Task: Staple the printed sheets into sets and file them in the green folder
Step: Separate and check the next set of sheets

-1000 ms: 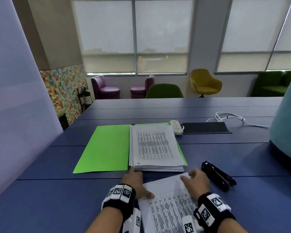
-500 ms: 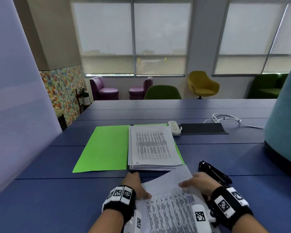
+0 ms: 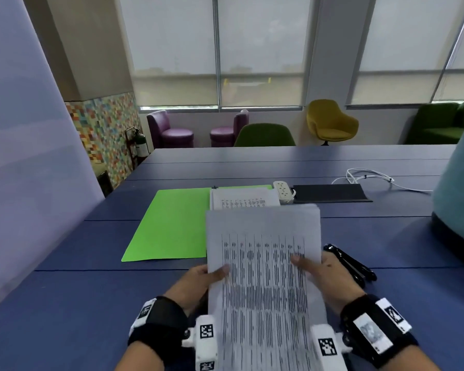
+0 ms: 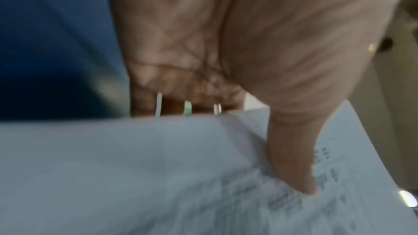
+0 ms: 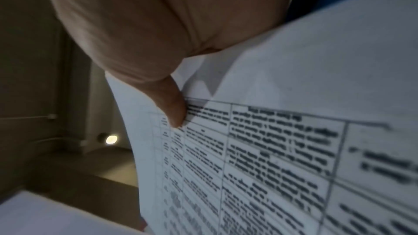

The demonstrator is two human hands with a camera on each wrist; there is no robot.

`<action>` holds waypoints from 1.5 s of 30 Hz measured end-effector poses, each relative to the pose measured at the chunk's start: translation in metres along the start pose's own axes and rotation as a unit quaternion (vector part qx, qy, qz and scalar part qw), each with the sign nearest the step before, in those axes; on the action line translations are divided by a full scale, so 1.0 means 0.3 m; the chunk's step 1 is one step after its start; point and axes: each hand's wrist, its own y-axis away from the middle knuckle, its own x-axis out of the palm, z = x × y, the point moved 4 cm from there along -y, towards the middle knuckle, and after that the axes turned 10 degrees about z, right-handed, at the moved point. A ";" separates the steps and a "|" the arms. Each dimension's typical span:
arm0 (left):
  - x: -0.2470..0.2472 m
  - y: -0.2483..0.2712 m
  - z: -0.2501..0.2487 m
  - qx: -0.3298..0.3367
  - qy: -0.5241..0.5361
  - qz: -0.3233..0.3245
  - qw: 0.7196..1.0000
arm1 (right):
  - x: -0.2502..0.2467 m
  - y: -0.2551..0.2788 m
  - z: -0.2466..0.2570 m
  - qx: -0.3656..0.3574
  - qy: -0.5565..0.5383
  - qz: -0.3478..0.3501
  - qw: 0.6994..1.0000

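1. While both hands hold them off the blue bench [image 3: 65,303], the printed sheets [image 3: 263,263] stand tilted up toward the head camera, their table of blurred text facing the person.
2. The left hand [image 3: 196,285] pinches the left edge of the sheets, thumb on the printed face; the left wrist view shows that thumb [image 4: 291,158] pressed on the paper with the fingers [image 4: 172,103] going behind the sheets.
3. The right hand [image 3: 324,277] grips the right edge in the same way, its thumb [image 5: 174,112] lying on the top of the printed table in the right wrist view.
4. Behind the raised sheets, the green folder [image 3: 172,226] lies open and flat on the bench, and a stack of paper [image 3: 241,199] rests on its right half, mostly hidden by the held sheets.
5. A black stapler [image 3: 351,263] lies on the bench just right of the right hand, apart from it.
6. Farther back sit a white power strip [image 3: 283,191], a black mat [image 3: 330,192] just beside it and a white cable [image 3: 367,176].
7. Whether the held sheets are already stapled cannot be told.
8. Purple, green and yellow chairs stand beyond the bench under the windows.
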 end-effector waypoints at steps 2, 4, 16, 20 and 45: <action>0.033 0.029 -0.083 0.054 -0.033 -0.011 0.998 | 0.015 -0.007 0.127 -0.057 0.009 -0.023 0.998; 0.062 0.059 -0.200 0.147 -0.061 -0.063 0.985 | 0.034 -0.004 0.247 -0.135 0.007 -0.053 0.989; 0.067 0.002 -0.165 0.206 -0.080 -0.089 0.971 | 0.057 -0.063 0.101 -0.094 0.017 -0.039 0.995; 0.064 0.015 -0.234 0.265 -0.087 -0.088 0.956 | 0.038 -0.057 0.185 -0.137 0.013 -0.038 0.990; 0.027 -0.032 -0.146 0.150 -0.041 -0.098 0.983 | -0.032 0.044 -0.136 0.054 0.165 0.087 0.981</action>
